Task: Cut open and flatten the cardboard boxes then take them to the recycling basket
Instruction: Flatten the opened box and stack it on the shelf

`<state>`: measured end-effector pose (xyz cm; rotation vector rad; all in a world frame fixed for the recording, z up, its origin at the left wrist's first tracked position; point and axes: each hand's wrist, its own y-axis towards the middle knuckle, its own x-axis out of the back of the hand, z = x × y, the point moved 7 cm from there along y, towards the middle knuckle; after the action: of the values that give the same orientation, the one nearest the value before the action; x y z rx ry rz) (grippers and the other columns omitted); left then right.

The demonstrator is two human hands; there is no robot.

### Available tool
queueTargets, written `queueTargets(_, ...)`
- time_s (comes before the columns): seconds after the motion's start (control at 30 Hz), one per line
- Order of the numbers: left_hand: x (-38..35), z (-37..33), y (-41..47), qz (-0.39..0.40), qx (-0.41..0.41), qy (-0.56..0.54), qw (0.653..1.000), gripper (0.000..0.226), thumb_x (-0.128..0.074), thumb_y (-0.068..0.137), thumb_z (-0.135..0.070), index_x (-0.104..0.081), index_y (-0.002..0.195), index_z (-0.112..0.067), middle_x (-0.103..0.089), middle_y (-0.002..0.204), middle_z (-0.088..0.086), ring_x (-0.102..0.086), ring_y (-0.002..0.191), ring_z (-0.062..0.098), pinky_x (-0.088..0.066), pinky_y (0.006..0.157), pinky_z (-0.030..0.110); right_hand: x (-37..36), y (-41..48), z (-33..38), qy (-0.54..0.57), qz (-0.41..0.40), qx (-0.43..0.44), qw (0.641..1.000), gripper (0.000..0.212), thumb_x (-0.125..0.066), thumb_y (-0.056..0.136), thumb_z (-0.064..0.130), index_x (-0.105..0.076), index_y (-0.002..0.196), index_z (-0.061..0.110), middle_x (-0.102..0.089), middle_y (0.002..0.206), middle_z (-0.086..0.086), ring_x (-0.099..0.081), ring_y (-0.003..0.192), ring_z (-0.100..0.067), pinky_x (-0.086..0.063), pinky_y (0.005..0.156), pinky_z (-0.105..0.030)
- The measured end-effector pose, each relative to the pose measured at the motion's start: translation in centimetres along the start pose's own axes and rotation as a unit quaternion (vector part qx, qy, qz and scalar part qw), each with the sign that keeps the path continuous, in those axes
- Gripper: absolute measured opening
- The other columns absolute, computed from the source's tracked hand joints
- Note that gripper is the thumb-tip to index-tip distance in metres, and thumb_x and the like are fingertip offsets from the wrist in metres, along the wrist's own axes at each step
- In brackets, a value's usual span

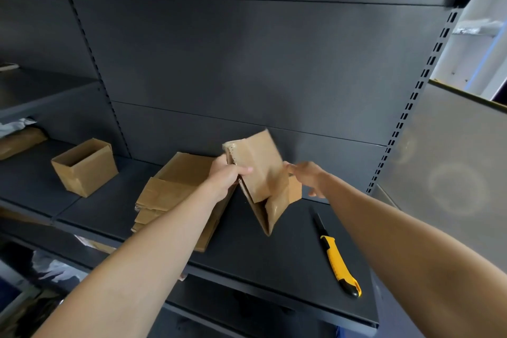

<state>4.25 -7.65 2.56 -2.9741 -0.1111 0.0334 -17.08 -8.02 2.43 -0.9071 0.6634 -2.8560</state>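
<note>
**Head view: folding a box above the shelf**

Head camera looks down on a dark shelf [274, 255] with a dark slotted back panel behind it. Both my bare forearms reach forward over the front edge, the left from lower left, the right from lower right, and they meet near the middle.

A stack [170, 195] of flattened cardboard lies on the shelf under my left wrist. Its long side runs from the front edge toward the back panel.

My left hand [225, 177] grips the box [260, 170] at its upper left edge, with the thumb curled across the front face and the fingers behind. The box is partly collapsed and held over the shelf, just right of the stack. Its long axis is close to upright and leans a little, with one corner pointing down at the shelf and the top toward the back panel. Whether that lower corner touches the shelf, I cannot tell.

My right hand [307, 177] is at the box's right side, with fingers spread and relaxed, gripping nothing. It is blurred, so contact with the flap is unclear.

Well to the left stands an open box [83, 167], upright with its mouth up; only its inner walls show.

A yellow and black knife [338, 260] lies on the shelf right of the box, under my right forearm, with its dark tip pointing toward the back panel.
</note>
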Motion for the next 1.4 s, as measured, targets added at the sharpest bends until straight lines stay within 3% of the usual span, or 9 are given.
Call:
queueTargets(0.23, -1.9, -2.7, -0.6, 0.061, -0.122, 0.213, 0.967, 0.055, -0.081, 0.07, -0.006, -0.06, 0.119, -0.018, -0.066, 0.11, -0.005, -0.06, 0.101, 0.011, -0.047, 0.089, 0.026, -2.1, -0.4, 2.3, 0.314, 0.14, -0.066, 0.937, 0.102, -0.056, 0.063, 0.085, -0.033, 0.143, 0.025, -0.035, 0.148, -0.013, -0.044, 0.127, -0.043, -0.053, 0.081, -0.06)
queueTargets(0.43, -3.9, -0.8, -2.0, 0.147, -0.158, 0.254, 0.943, 0.029, -0.074, 0.074, 0.007, -0.062, 0.085, -0.017, -0.063, 0.079, -0.009, -0.06, 0.079, 0.009, -0.049, 0.077, 0.026, -2.1, -0.3, 1.4, 0.306, 0.082, -0.103, 0.943, 0.044, -0.068, 0.088, 0.03, -0.049, 0.121, 0.007, -0.052, 0.102, -0.018, -0.059, 0.107, -0.04, -0.054, 0.085, -0.054)
queueTargets(0.53, -4.6, 1.8, -2.3, 0.201, -0.101, 0.258, 0.94, 0.029, -0.078, 0.074, 0.002, -0.066, 0.096, -0.012, -0.066, 0.092, -0.005, -0.062, 0.091, 0.01, -0.049, 0.081, 0.019, -3.2, -0.5, -0.6, 0.257, 0.089, -0.135, 0.953, 0.009, -0.053, 0.094, 0.008, -0.056, 0.1, 0.002, -0.056, 0.095, -0.016, -0.062, 0.094, -0.031, -0.053, 0.089, -0.052)
queueTargets(0.63, -4.6, 5.7, -3.0, 0.305, 0.094, 0.203, 0.926, 0.032, -0.07, 0.082, -0.004, -0.066, 0.11, -0.018, -0.065, 0.113, 0.001, -0.058, 0.112, 0.017, -0.044, 0.101, 0.032, -3.2, -0.5, -2.0, 0.158, 0.079, -0.149, 0.973, 0.006, -0.045, 0.096, 0.001, -0.05, 0.093, -0.001, -0.057, 0.098, -0.017, -0.061, 0.097, -0.033, -0.049, 0.096, -0.05)
queueTargets(0.77, -2.3, 7.8, -1.9, 0.239, 0.179, 0.153, 0.942, 0.04, -0.059, 0.094, -0.026, -0.052, 0.133, -0.019, -0.049, 0.138, 0.009, -0.048, 0.125, 0.028, -0.037, 0.108, 0.044, -3.4, 0.4, -2.7, 0.066, 0.075, -0.142, 0.985, 0.036, -0.052, 0.094, 0.001, -0.042, 0.128, 0.003, -0.052, 0.127, -0.02, -0.055, 0.116, -0.039, -0.047, 0.097, -0.053)
queueTargets(0.9, -0.8, 11.2, -2.0, 0.221, 0.278, 0.212, 0.911, 0.089, -0.052, 0.083, -0.066, -0.017, 0.153, -0.023, -0.021, 0.156, 0.016, -0.031, 0.137, 0.046, -0.034, 0.107, 0.059, -5.3, 0.3, -2.3, 0.025, 0.1, -0.125, 0.987, 0.037, -0.06, 0.092, 0.003, -0.046, 0.126, 0.007, -0.055, 0.126, -0.019, -0.054, 0.117, -0.039, -0.046, 0.097, -0.055)
queueTargets(1.1, -1.3, 14.1, -1.7, 0.25, 0.289, 0.059, 0.922, 0.096, -0.053, 0.07, -0.078, -0.03, 0.146, -0.025, -0.045, 0.143, 0.017, -0.048, 0.126, 0.042, -0.041, 0.097, 0.061, -7.2, 0.4, -2.2, 0.023, 0.137, -0.12, 0.983, 0.048, -0.063, 0.092, 0.012, -0.042, 0.135, 0.017, -0.048, 0.135, -0.014, -0.049, 0.123, -0.037, -0.044, 0.1, -0.055)
queueTargets(1.27, -1.3, 13.1, -1.1, 0.176, 0.234, -0.015, 0.956, 0.051, -0.07, 0.084, -0.035, -0.055, 0.127, -0.012, -0.066, 0.118, 0.013, -0.061, 0.109, 0.029, -0.052, 0.089, 0.044, -10.1, 0.9, -3.1, -0.051, 0.178, -0.111, 0.976, 0.08, -0.068, 0.089, 0.026, -0.016, 0.15, 0.035, -0.023, 0.154, -0.014, -0.033, 0.134, -0.045, -0.039, 0.1, -0.06)
queueTargets(1.4, 1.2, 14.0, -0.1, 0.078, 0.215, 0.041, 0.973, 0.038, -0.069, 0.084, -0.008, -0.058, 0.121, -0.005, -0.068, 0.107, 0.015, -0.064, 0.1, 0.029, -0.053, 0.086, 0.042, -10.3, 1.8, -5.3, -0.059, 0.182, -0.14, 0.972, 0.068, -0.059, 0.095, 0.025, -0.022, 0.152, 0.018, -0.025, 0.154, -0.016, -0.051, 0.116, -0.035, -0.036, 0.108, -0.053)
